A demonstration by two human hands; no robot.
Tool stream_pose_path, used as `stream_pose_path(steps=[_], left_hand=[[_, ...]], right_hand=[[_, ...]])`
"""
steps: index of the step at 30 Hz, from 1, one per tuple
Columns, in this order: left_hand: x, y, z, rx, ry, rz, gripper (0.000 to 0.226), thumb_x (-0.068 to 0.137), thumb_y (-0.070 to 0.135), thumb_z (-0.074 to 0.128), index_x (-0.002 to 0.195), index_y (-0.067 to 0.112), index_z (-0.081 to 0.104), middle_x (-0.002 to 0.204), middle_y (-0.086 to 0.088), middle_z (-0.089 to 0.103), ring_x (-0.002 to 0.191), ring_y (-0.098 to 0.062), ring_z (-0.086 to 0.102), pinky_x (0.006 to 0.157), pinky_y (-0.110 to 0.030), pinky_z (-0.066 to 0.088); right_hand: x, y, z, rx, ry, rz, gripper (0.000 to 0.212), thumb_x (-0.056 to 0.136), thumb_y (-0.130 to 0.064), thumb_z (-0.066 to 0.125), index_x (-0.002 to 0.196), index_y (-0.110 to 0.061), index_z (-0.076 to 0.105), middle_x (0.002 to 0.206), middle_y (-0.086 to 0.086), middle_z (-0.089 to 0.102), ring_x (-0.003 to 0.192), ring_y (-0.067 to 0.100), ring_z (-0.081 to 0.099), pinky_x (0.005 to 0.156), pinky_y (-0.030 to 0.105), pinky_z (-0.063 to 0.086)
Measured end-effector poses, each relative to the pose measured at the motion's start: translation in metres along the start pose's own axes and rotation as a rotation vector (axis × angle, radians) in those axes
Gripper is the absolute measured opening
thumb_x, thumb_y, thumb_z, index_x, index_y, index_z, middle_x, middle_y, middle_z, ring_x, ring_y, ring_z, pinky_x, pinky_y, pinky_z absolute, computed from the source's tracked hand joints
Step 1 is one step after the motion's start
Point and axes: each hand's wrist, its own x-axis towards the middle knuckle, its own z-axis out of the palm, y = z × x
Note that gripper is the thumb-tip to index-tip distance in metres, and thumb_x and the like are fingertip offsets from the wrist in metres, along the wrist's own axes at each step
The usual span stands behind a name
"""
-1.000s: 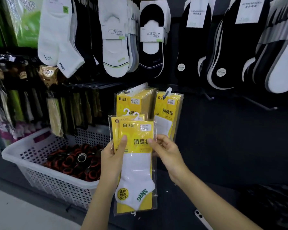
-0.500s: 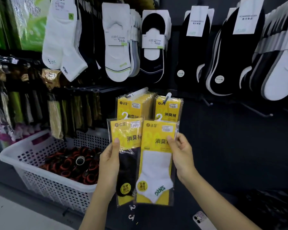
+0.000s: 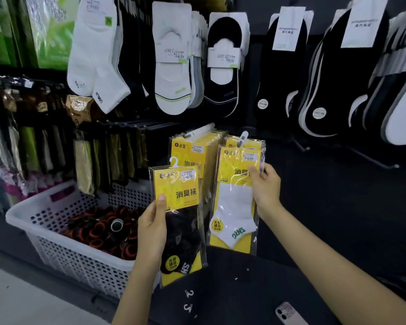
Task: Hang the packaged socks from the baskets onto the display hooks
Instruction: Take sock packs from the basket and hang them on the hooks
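A white basket [image 3: 21, 214] sits low on the left, holding black-and-orange rings [image 3: 103, 233]. Right of the basket and higher, two stacks of yellow packs hang on hooks. The left stack [image 3: 190, 148] shows almost whole, while the right stack [image 3: 230, 140] is mostly covered by the white pack. High above the basket, white socks [image 3: 171, 66] and dark socks [image 3: 281, 66] fill the wall. A phone [image 3: 288, 313] lies low, well to the basket's right.

The left hand [image 3: 151, 233] grips the black pack [image 3: 185, 231] just right of the basket. Its thumb lies on the yellow card and its fingers are behind the pack's left edge. Farther right of the basket, the right hand [image 3: 265, 191] pinches the white pack [image 3: 234, 207] at its upper right edge, thumb in front.

Both packs stand nearly upright, long axis vertical and card end up. The black pack's hanger [image 3: 174, 161] overlaps the left stack. The white pack's top reaches the hook tip [image 3: 243, 137] of the right stack; whether it hangs there cannot be told.
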Motion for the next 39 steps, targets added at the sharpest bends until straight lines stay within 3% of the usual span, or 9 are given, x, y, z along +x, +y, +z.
stream_pose_path(steps=[3, 9, 13, 17, 21, 24, 27, 30, 39], left_hand=[[0.002, -0.003, -0.004, -0.002, 0.026, -0.022, 0.024, 0.095, 0.044, 0.045, 0.072, 0.04, 0.05, 0.06, 0.027, 0.056, 0.06, 0.026, 0.049, 0.055, 0.007, 0.035], [0.004, -0.008, -0.003, 0.026, 0.028, -0.05, 0.027, 0.095, 0.045, 0.044, 0.074, 0.028, 0.048, 0.066, 0.02, 0.036, 0.05, 0.019, 0.043, 0.051, 0.003, 0.034], [0.002, -0.009, 0.001, 0.017, 0.025, -0.051, 0.029, 0.096, 0.042, 0.045, 0.07, 0.03, 0.053, 0.058, 0.023, 0.053, 0.055, 0.024, 0.047, 0.053, 0.006, 0.034], [-0.001, -0.008, 0.008, 0.003, -0.027, -0.052, 0.029, 0.098, 0.036, 0.043, 0.079, 0.027, 0.063, 0.069, 0.042, 0.061, 0.073, 0.03, 0.051, 0.06, 0.009, 0.033], [-0.006, -0.009, 0.018, 0.002, -0.078, -0.053, 0.034, 0.098, 0.036, 0.043, 0.089, 0.013, 0.066, 0.071, 0.015, 0.067, 0.074, 0.018, 0.06, 0.063, 0.004, 0.039], [-0.013, -0.007, 0.025, -0.017, -0.147, -0.093, 0.029, 0.097, 0.04, 0.043, 0.099, 0.028, 0.069, 0.092, 0.019, 0.072, 0.089, 0.008, 0.064, 0.07, -0.004, 0.046], [-0.017, -0.006, 0.029, -0.06, -0.198, -0.131, 0.027, 0.096, 0.041, 0.044, 0.102, 0.031, 0.068, 0.101, 0.015, 0.073, 0.097, 0.001, 0.066, 0.08, -0.016, 0.048], [-0.02, -0.003, 0.031, -0.11, -0.292, -0.147, 0.033, 0.093, 0.042, 0.045, 0.11, 0.024, 0.066, 0.104, 0.009, 0.073, 0.098, -0.005, 0.068, 0.072, -0.014, 0.052], [-0.024, -0.004, 0.043, -0.077, -0.425, -0.106, 0.04, 0.085, 0.05, 0.04, 0.12, 0.036, 0.056, 0.11, 0.019, 0.069, 0.104, -0.003, 0.065, 0.076, -0.015, 0.052]], right_hand=[[0.02, 0.009, 0.003, -0.051, 0.053, 0.024, 0.01, 0.094, -0.017, 0.059, 0.09, -0.008, 0.059, 0.09, 0.022, 0.066, 0.077, 0.033, 0.061, 0.075, 0.04, 0.051], [0.048, 0.025, 0.0, -0.121, 0.197, 0.102, 0.024, 0.084, -0.027, 0.072, 0.098, -0.01, 0.061, 0.087, -0.001, 0.062, 0.075, 0.01, 0.059, 0.063, 0.019, 0.047], [0.037, 0.036, -0.012, -0.195, 0.28, 0.152, 0.025, 0.083, -0.022, 0.073, 0.098, -0.013, 0.055, 0.102, 0.006, 0.054, 0.088, 0.017, 0.055, 0.074, 0.026, 0.044], [-0.004, 0.03, -0.011, -0.075, 0.0, 0.2, 0.015, 0.089, -0.023, 0.065, 0.099, -0.012, 0.059, 0.099, 0.005, 0.06, 0.083, 0.015, 0.058, 0.07, 0.023, 0.051], [-0.051, 0.019, -0.001, -0.058, -0.386, 0.23, 0.016, 0.091, -0.031, 0.06, 0.099, -0.017, 0.065, 0.104, 0.005, 0.066, 0.094, 0.015, 0.064, 0.083, 0.027, 0.054], [-0.073, 0.018, 0.004, 0.012, -0.5, 0.248, 0.024, 0.09, -0.026, 0.062, 0.109, -0.012, 0.065, 0.112, 0.006, 0.07, 0.107, 0.019, 0.065, 0.095, 0.033, 0.051], [-0.08, 0.017, 0.003, 0.089, -0.477, 0.225, 0.016, 0.09, -0.019, 0.062, 0.106, -0.016, 0.066, 0.11, 0.003, 0.071, 0.106, 0.018, 0.066, 0.094, 0.029, 0.051], [-0.08, 0.012, -0.003, 0.139, -0.421, 0.157, 0.013, 0.09, -0.015, 0.062, 0.102, -0.017, 0.066, 0.104, 0.005, 0.073, 0.097, 0.018, 0.069, 0.084, 0.025, 0.056], [-0.058, -0.003, -0.023, 0.179, -0.071, 0.023, 0.008, 0.091, -0.02, 0.063, 0.097, -0.023, 0.067, 0.1, 0.002, 0.073, 0.1, 0.022, 0.068, 0.096, 0.047, 0.051]])
